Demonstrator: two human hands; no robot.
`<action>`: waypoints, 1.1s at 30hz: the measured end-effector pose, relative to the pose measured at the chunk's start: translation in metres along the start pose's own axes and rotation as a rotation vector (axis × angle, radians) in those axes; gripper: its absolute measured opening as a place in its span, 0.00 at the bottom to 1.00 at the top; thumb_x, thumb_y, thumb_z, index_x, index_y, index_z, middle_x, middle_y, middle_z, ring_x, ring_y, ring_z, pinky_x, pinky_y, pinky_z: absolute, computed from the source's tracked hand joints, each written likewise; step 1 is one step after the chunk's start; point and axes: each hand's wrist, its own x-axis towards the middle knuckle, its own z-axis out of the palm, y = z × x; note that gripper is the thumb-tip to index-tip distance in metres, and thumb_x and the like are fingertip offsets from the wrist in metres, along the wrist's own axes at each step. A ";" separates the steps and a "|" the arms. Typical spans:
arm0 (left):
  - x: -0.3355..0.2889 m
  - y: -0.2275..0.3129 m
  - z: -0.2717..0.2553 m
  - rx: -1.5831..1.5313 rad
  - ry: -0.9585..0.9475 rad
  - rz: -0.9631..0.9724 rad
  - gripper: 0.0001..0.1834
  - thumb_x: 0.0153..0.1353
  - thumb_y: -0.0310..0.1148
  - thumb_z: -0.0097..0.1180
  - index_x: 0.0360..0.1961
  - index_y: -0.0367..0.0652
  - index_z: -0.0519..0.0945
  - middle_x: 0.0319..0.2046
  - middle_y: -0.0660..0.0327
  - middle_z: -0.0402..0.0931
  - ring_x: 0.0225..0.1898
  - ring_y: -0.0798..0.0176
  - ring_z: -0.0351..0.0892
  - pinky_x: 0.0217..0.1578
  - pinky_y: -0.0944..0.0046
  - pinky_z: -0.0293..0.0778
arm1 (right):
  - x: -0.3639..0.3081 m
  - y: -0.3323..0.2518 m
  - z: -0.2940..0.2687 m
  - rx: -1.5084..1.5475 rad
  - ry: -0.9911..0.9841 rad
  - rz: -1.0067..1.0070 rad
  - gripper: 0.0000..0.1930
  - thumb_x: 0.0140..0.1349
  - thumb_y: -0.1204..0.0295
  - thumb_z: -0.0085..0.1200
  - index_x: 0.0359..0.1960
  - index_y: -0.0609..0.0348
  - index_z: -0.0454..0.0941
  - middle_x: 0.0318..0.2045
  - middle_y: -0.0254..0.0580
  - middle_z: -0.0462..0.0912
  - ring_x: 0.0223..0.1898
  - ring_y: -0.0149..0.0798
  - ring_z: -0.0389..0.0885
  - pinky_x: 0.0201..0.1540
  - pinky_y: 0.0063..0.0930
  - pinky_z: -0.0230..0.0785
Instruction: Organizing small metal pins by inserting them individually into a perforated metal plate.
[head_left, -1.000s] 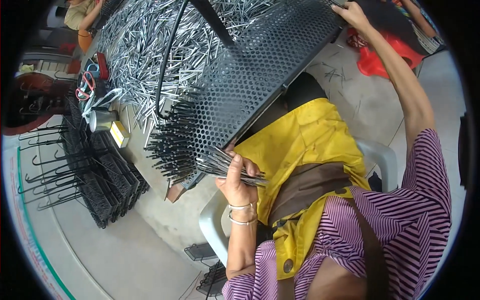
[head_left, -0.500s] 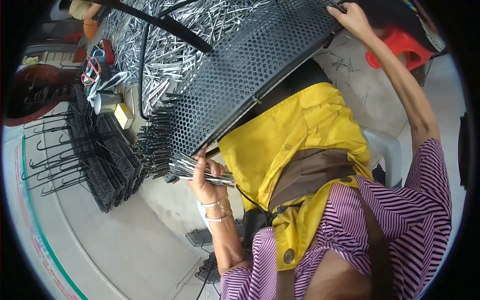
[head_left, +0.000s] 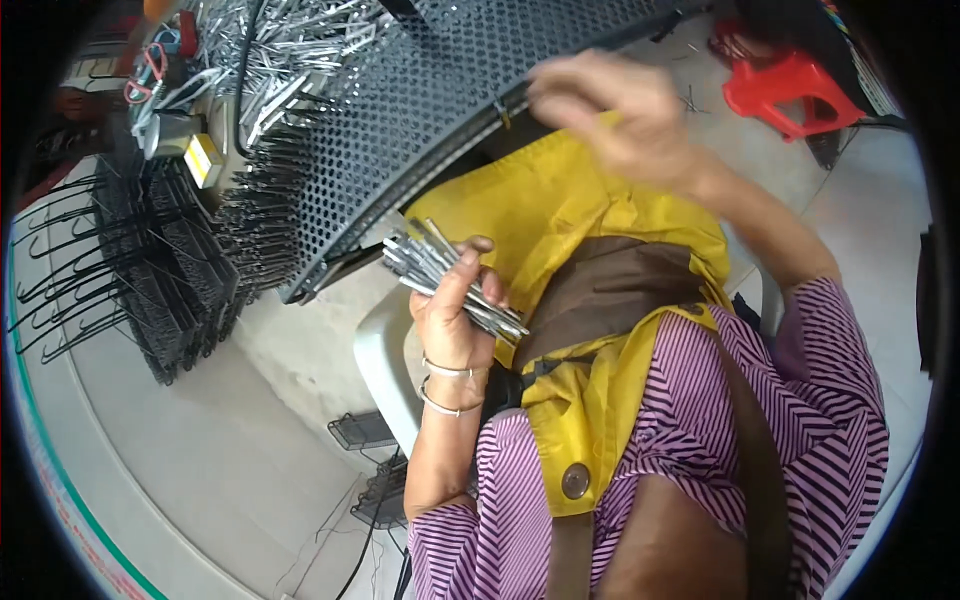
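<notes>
A bundle of thin silvery metal strips [head_left: 418,262] rests in my left hand [head_left: 458,312], whose fingers are closed round it above the yellow apron [head_left: 570,195]. Just past the bundle lies the near left corner of a black perforated metal panel [head_left: 395,125], apart from my hand. My right hand [head_left: 625,115] is over the apron, close to the panel's near edge. Motion smears its fingers, so whether they hold anything cannot be made out.
Loose strips [head_left: 285,60] are heaped behind the panel. To the left stand stacked black mesh pieces with hooks [head_left: 165,265], a metal can [head_left: 172,135], a yellow box [head_left: 203,160] and scissors [head_left: 146,75]. A red stool [head_left: 790,95] is at the far right.
My right hand has left the panel's far right end and come in toward the middle. My left hand, holding the strips, has moved right and away from the panel's corner.
</notes>
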 end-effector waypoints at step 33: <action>0.012 0.004 0.009 0.143 -0.268 -0.114 0.12 0.48 0.20 0.53 0.36 0.32 0.71 0.25 0.52 0.74 0.21 0.59 0.74 0.20 0.67 0.72 | -0.024 -0.045 0.066 1.293 -0.296 0.884 0.07 0.51 0.78 0.54 0.31 0.69 0.74 0.21 0.39 0.77 0.13 0.26 0.72 0.14 0.16 0.68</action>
